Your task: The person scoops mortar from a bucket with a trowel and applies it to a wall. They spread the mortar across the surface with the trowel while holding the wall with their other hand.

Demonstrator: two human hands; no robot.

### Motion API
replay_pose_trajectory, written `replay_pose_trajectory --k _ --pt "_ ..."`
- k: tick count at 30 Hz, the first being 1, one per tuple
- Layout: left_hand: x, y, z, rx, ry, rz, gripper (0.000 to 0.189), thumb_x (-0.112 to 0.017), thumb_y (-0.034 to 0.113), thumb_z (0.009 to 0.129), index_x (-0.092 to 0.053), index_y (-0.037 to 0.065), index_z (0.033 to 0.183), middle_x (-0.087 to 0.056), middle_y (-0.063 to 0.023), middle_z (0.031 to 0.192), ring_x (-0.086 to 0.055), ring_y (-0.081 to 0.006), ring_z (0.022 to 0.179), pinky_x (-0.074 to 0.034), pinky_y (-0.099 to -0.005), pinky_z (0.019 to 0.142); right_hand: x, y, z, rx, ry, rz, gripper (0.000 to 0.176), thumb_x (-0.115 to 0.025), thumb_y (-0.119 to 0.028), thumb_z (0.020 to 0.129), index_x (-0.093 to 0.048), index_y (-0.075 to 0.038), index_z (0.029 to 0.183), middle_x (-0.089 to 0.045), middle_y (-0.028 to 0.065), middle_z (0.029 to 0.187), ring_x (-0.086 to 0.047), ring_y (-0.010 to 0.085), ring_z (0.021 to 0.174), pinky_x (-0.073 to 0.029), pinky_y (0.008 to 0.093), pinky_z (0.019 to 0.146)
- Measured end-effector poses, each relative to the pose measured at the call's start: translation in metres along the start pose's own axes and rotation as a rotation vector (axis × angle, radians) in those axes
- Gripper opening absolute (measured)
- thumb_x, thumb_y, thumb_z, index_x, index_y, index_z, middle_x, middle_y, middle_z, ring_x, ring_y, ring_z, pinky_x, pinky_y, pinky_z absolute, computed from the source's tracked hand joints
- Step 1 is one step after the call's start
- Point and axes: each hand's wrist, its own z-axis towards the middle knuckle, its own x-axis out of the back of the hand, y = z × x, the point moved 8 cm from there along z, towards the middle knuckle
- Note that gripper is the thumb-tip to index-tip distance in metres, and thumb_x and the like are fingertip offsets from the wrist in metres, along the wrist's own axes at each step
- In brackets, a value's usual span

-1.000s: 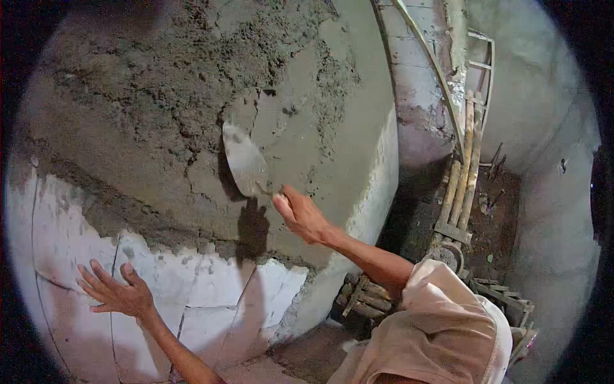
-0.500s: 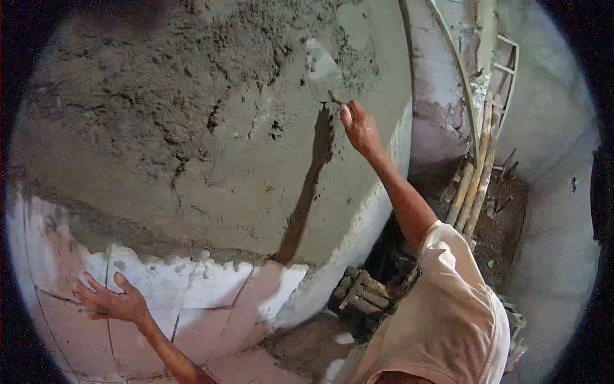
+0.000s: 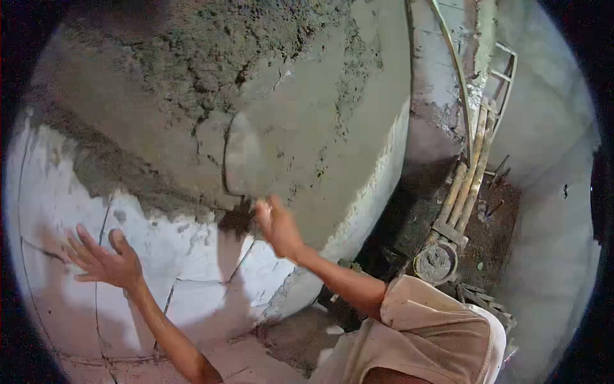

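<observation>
My right hand [image 3: 278, 227] is closed round the handle of a plastering trowel [image 3: 244, 153]; the handle itself is mostly hidden and the hand is slightly blurred. The trowel's blade lies against the wet grey mortar [image 3: 307, 115] on the wall, near the mortar's lower edge. Above and to the left, the mortar is rough and lumpy; around the blade and to its right it looks smoother. With fingers spread and nothing in it, my left hand [image 3: 105, 259] is in front of the bare pale blocks [image 3: 185, 249] below the mortar.
Right of the wall's edge, several wooden poles [image 3: 470, 185] lean in the corner beside a light frame [image 3: 505, 83]. A round container of grey mix [image 3: 435, 262] stands near their foot. Dark debris [image 3: 499, 205] covers the ground there.
My right hand has brought the trowel down and to the left across the mortar. My left hand stays open, slightly higher in view. The camera view has shifted, showing the round container.
</observation>
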Motion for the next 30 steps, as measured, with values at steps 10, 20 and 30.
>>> replay_pose_trajectory --k 10,20,30 --pt "0.022 -0.003 -0.001 -0.014 0.118 -0.122 0.061 -0.045 0.059 0.094 -0.052 0.016 0.137 -0.045 -0.0032 0.146 -0.034 -0.0298 0.138 0.008 -0.0580 0.113 0.065 0.104 -0.062 0.126 0.107 -0.431 0.037 -0.049 -0.042 0.097 -0.051 -0.005 0.097 -0.058 0.0179 0.073 -0.058 0.0350 0.060 -0.048 0.0463 0.059" --pt "0.025 -0.002 0.001 0.036 0.133 -0.128 0.060 -0.048 0.058 0.093 -0.049 0.020 0.140 -0.045 -0.0009 0.146 -0.036 -0.0295 0.137 0.005 -0.0558 0.115 -0.011 0.077 0.010 0.055 0.152 0.178 0.043 -0.041 -0.046 0.100 -0.047 -0.004 0.093 -0.052 0.0068 0.066 -0.051 0.0155 0.049 -0.044 0.0344 0.044" --pt "0.015 -0.008 -0.002 0.046 0.043 -0.128 0.061 -0.044 0.059 0.094 -0.045 0.022 0.143 -0.043 -0.0016 0.148 -0.035 -0.0290 0.139 0.025 -0.0562 0.108 0.037 0.090 -0.062 -0.248 0.070 0.384 0.036 -0.044 -0.040 0.100 -0.052 -0.005 0.094 -0.054 0.0066 0.069 -0.050 0.0148 0.048 -0.043 0.0311 0.043"
